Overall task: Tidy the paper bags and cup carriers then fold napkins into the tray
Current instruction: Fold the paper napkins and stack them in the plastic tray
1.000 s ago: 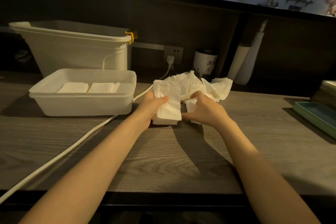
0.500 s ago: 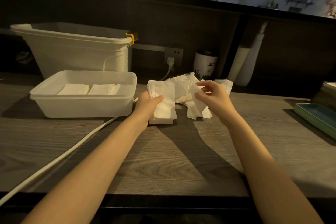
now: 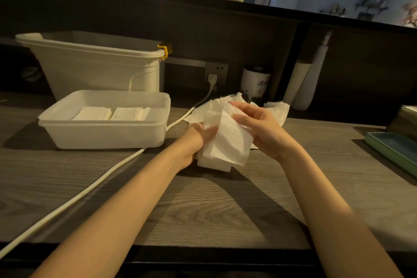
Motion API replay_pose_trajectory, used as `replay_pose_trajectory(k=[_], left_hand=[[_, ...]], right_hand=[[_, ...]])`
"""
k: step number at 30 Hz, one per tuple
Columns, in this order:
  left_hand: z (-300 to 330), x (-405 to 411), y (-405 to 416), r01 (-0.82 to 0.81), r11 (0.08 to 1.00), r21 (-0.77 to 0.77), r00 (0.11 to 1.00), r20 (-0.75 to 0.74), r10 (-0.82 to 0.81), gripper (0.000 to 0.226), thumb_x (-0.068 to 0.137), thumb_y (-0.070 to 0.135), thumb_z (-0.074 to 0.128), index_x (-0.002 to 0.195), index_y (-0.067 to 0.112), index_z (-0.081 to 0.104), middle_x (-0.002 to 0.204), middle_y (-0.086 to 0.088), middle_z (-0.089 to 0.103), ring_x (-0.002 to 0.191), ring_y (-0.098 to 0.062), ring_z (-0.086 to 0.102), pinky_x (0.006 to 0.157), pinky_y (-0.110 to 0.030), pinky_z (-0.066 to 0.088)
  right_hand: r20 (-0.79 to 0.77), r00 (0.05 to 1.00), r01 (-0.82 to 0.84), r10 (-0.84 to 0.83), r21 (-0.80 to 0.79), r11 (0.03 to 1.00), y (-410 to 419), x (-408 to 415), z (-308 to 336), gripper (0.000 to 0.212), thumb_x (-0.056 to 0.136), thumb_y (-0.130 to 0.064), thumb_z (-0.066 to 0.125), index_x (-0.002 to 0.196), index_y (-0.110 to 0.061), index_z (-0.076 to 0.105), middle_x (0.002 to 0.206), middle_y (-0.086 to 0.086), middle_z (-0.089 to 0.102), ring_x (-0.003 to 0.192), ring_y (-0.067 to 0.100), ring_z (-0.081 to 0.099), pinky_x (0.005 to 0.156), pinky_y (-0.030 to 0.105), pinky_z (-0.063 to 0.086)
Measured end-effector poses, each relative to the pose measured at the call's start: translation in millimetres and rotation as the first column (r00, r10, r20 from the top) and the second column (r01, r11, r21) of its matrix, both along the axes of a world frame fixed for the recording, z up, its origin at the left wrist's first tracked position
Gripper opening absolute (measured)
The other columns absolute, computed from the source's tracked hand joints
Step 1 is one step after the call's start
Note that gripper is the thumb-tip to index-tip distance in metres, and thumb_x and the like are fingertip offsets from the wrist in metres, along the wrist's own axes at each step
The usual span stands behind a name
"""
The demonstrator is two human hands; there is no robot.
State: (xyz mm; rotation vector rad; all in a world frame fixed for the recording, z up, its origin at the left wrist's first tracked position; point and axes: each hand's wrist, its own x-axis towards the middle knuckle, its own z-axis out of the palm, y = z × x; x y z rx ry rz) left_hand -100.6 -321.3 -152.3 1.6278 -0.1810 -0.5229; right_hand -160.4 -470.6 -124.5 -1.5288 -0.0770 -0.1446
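Wood-grain desk (image 3: 203, 210), both forearms reaching forward over it. Left hand (image 3: 194, 142) grip: fingers curled round a folded stack of napkins (image 3: 214, 162), its lower edge touching the desk. Right hand (image 3: 264, 128) grip: thumb and fingers pinching a single napkin (image 3: 228, 140), laid over the stack. Just behind both grips, a loose pile of unfolded napkins (image 3: 277, 108) on the desk. Left of the left grip, white tray (image 3: 101, 135) with folded napkins (image 3: 110, 114) flat inside. White cable (image 3: 74, 201) runs left of the grips. Farther back left, large white bin (image 3: 97, 72). Behind the pile, a canister (image 3: 255, 83).
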Motion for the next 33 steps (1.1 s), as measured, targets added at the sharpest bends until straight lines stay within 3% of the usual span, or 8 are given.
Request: replay_pose_trajectory(k=[4, 8, 11, 15, 21, 25, 29, 33], left_hand=[[-2.3, -4.8, -1.9, 0.084, 0.994, -0.065, 0.996, 0.022, -0.083, 0.027, 0.096, 0.021, 0.047, 0.123, 0.017, 0.047, 0.103, -0.005, 0.063, 0.096, -0.021, 0.060, 0.085, -0.038, 0.051], [1.6, -7.1, 0.8, 0.144, 0.975, -0.168, 0.988, -0.032, -0.151, 0.033, 0.099, 0.041, 0.034, 0.121, 0.022, 0.049, 0.109, -0.005, 0.063, 0.099, -0.021, 0.061, 0.081, -0.035, 0.051], [3.4, -8.5, 1.4, 0.188, 0.964, -0.191, 0.981, -0.016, -0.194, 0.030, 0.095, 0.051, 0.032, 0.109, 0.030, 0.048, 0.103, 0.000, 0.062, 0.095, -0.017, 0.060, 0.080, -0.033, 0.050], [-0.2, -10.5, 2.0, 0.207, 0.975, -0.081, 0.976, 0.084, -0.201, 0.035, 0.090, 0.034, 0.055, 0.121, 0.020, 0.049, 0.104, 0.000, 0.063, 0.096, -0.014, 0.061, 0.077, -0.027, 0.050], [0.4, -7.5, 4.5, 0.186, 0.978, -0.091, 0.980, 0.091, -0.178, 0.024, 0.086, 0.019, 0.063, 0.107, 0.023, 0.052, 0.103, 0.000, 0.063, 0.092, -0.013, 0.061, 0.074, -0.027, 0.051], [0.1, -9.7, 5.2, 0.259, 0.964, -0.058, 0.958, 0.139, -0.249, 0.029, 0.081, 0.011, 0.068, 0.100, 0.027, 0.052, 0.100, 0.002, 0.063, 0.092, -0.011, 0.060, 0.074, -0.026, 0.051], [0.9, -9.4, 5.8, 0.284, 0.956, -0.068, 0.953, 0.128, -0.274, 0.037, 0.078, 0.005, 0.069, 0.095, 0.030, 0.049, 0.101, 0.001, 0.062, 0.095, -0.015, 0.060, 0.083, -0.032, 0.052], [3.0, -8.0, 5.2, 0.294, 0.955, -0.045, 0.950, 0.126, -0.287, 0.046, 0.076, 0.002, 0.070, 0.108, 0.027, 0.047, 0.108, -0.001, 0.061, 0.103, -0.018, 0.059, 0.087, -0.037, 0.051]], right_hand=[[0.107, 0.965, 0.260, -0.239, -0.283, 0.923, 1.7, 11.2, -12.8, 0.028, 0.084, -0.024, 0.069, 0.109, -0.034, 0.061, 0.120, 0.001, 0.056, 0.106, 0.021, 0.060, 0.078, 0.030, 0.058], [0.172, 0.931, 0.362, -0.323, -0.309, 0.879, 3.5, 15.0, -16.6, 0.026, 0.083, -0.026, 0.070, 0.103, -0.037, 0.058, 0.115, -0.002, 0.056, 0.106, 0.017, 0.058, 0.070, 0.025, 0.058], [0.241, 0.908, 0.413, -0.344, -0.361, 0.836, 3.1, 16.6, -19.3, 0.025, 0.083, -0.024, 0.070, 0.104, -0.031, 0.059, 0.106, -0.012, 0.056, 0.105, 0.010, 0.055, 0.078, 0.029, 0.056], [0.329, 0.893, 0.434, -0.309, -0.438, 0.788, 4.2, 16.0, -20.5, 0.028, 0.083, -0.020, 0.071, 0.108, -0.024, 0.059, 0.099, -0.017, 0.054, 0.094, 0.000, 0.054, 0.078, 0.021, 0.053], [0.308, 0.913, 0.387, -0.269, -0.436, 0.813, 0.7, 16.2, -20.1, 0.028, 0.084, -0.018, 0.070, 0.109, -0.021, 0.058, 0.101, -0.007, 0.057, 0.092, 0.005, 0.057, 0.057, 0.017, 0.054], [0.399, 0.871, 0.471, -0.286, -0.518, 0.714, 3.7, 20.0, -22.4, 0.027, 0.082, -0.020, 0.071, 0.107, -0.020, 0.059, 0.095, -0.024, 0.052, 0.086, -0.005, 0.054, 0.072, 0.009, 0.048], [0.408, 0.852, 0.508, -0.329, -0.490, 0.709, 0.2, 20.6, -23.6, 0.024, 0.082, -0.020, 0.072, 0.102, -0.021, 0.059, 0.098, -0.018, 0.056, 0.089, -0.001, 0.054, 0.074, 0.012, 0.046], [0.388, 0.872, 0.466, -0.299, -0.473, 0.748, -1.6, 20.1, -22.8, 0.022, 0.081, -0.018, 0.072, 0.100, -0.021, 0.060, 0.096, -0.019, 0.056, 0.092, 0.000, 0.055, 0.079, 0.019, 0.049]])
